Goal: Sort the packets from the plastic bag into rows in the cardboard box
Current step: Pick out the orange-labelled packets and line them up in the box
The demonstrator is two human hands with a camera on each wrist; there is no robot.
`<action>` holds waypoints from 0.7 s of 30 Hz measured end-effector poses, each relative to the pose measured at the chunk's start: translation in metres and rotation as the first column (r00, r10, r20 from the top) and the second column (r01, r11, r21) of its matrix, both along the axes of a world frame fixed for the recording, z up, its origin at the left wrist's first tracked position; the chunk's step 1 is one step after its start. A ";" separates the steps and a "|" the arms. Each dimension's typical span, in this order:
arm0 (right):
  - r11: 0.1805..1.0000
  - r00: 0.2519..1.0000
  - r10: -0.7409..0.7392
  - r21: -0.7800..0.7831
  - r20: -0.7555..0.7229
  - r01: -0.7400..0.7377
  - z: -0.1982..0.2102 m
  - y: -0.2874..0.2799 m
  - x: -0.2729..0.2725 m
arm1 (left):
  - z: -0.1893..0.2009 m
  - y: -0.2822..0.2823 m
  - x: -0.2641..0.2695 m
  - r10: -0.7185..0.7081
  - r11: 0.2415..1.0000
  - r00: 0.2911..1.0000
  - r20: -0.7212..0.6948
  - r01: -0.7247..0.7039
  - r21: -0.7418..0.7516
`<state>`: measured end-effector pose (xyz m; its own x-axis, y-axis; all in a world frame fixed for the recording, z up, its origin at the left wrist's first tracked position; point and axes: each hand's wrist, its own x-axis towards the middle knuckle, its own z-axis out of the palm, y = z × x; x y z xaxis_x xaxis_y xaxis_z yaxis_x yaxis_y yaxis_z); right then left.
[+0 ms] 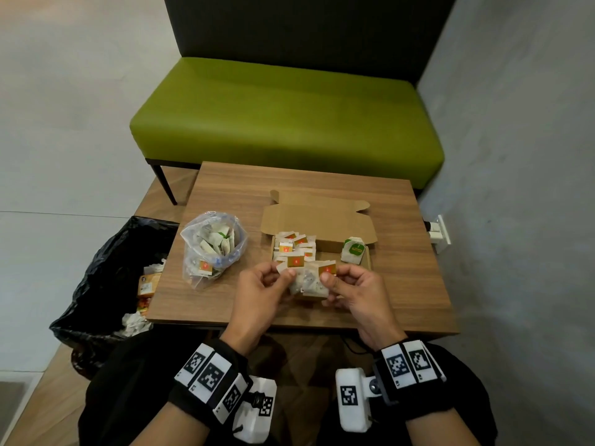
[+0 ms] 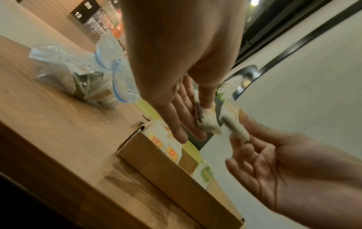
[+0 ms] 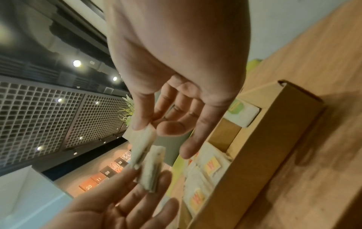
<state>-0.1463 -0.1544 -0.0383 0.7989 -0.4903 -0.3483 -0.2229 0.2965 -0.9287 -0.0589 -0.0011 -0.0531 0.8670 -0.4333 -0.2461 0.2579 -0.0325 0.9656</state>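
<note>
Both hands are up over the near edge of the worktop (image 1: 402, 278), each pinching a small stack of packets. The left hand (image 1: 257, 294) holds its packets (image 1: 293, 263) between thumb and fingers, a red-and-orange label facing up; the right hand (image 1: 357, 291) pinches a second stack (image 1: 325, 272) with the same label, the other fingers loosely spread. The two stacks sit side by side, nearly touching, right in front of the box (image 1: 322, 220). From the left wrist, the left hand (image 2: 176, 96) and its packets (image 2: 207, 122) appear edge-on, as does the right hand (image 2: 274, 167). The box lies open on the worktop, its lid flap folded back. At its left end is a cluster of orange packets (image 1: 294, 246), overlapping rather than neatly lined up; at its right end stands a green packet (image 1: 354, 249), leaning against the wall. Left of the box, well apart from it, is the bag (image 1: 212, 249), clear plastic, mouth open, with more packets heaped inside, one orange label showing through its side. Off the worktop's left edge is a black bin bag (image 1: 96, 278) holding wrappers and crumpled paper.
</note>
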 end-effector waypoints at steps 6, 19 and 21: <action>0.994 0.998 -0.056 -0.100 -0.036 0.052 -0.011 0.011 0.009 | 0.002 -0.001 -0.006 -0.156 0.988 0.987 0.034 0.156 -0.015; 0.995 0.998 0.027 -0.094 -0.061 -0.032 -0.006 0.009 0.006 | 0.000 0.003 -0.002 -0.193 0.981 0.970 0.150 0.188 0.051; 0.991 0.998 0.005 -0.135 -0.064 -0.013 -0.007 0.013 0.007 | 0.001 0.001 -0.002 -0.196 0.980 0.968 0.155 0.191 0.045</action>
<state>-0.1392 -0.1413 -0.0450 0.7820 -0.5292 -0.3293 -0.2848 0.1665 -0.9440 -0.0612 -0.0005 -0.0520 0.7962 -0.5914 -0.1278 0.0878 -0.0961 0.9915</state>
